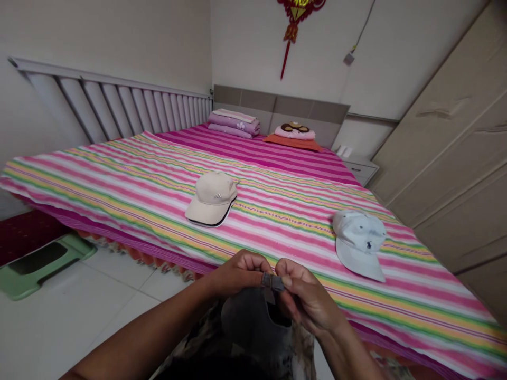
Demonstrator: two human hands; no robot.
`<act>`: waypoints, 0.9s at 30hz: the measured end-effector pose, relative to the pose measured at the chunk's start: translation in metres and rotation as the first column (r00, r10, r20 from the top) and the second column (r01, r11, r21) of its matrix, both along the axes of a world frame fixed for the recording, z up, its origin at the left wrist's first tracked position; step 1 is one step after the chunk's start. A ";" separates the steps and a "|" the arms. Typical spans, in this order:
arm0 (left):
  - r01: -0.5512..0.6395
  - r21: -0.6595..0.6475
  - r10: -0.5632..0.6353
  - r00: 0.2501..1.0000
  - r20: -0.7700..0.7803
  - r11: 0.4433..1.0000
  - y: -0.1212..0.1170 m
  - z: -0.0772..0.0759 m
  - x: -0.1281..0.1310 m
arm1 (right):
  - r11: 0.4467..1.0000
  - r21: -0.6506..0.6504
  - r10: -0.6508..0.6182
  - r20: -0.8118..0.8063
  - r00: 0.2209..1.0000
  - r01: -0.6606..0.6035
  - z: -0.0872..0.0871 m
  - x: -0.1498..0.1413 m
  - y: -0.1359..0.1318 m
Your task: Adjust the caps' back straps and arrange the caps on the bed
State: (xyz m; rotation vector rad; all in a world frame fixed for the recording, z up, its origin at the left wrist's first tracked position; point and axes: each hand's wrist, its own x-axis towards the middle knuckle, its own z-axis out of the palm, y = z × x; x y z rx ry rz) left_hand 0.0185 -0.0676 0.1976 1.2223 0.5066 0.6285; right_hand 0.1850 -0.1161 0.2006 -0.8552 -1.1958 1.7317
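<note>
A dark grey cap (247, 316) is held low in front of me, its back strap (272, 281) and small buckle turned upward. My left hand (247, 272) pinches the strap on one side of the buckle. On the other side, my right hand (299, 287) grips the strap's end between thumb and fingers. Below the strap is the cap's dark rear opening. On the bed beyond my hands lies a beige cap (214, 198) with a dark-edged brim. To the right rests a pale blue-white cap (360, 243) with a small dark logo.
The bed has a striped sheet (158, 174). Folded purple bedding (233, 124) and a pink pillow (295, 132) lie by the headboard (253, 100). A green stool (43, 264) stands at left on the tiles, a wardrobe (447, 137) at right.
</note>
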 end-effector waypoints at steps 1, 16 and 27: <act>-0.020 -0.021 0.020 1.000 0.000 1.000 0.001 -0.001 0.001 | 0.999 0.006 -0.036 -0.006 0.999 0.036 -0.001 0.000 0.000; -0.042 -0.197 0.048 0.998 0.029 0.980 0.004 -0.003 0.002 | 0.755 0.633 -0.505 0.397 0.767 0.170 0.009 -0.004 -0.011; -0.057 -0.273 0.094 0.988 0.126 0.960 0.002 -0.008 0.002 | 0.925 0.082 -0.375 0.038 0.926 0.371 0.002 -0.005 -0.002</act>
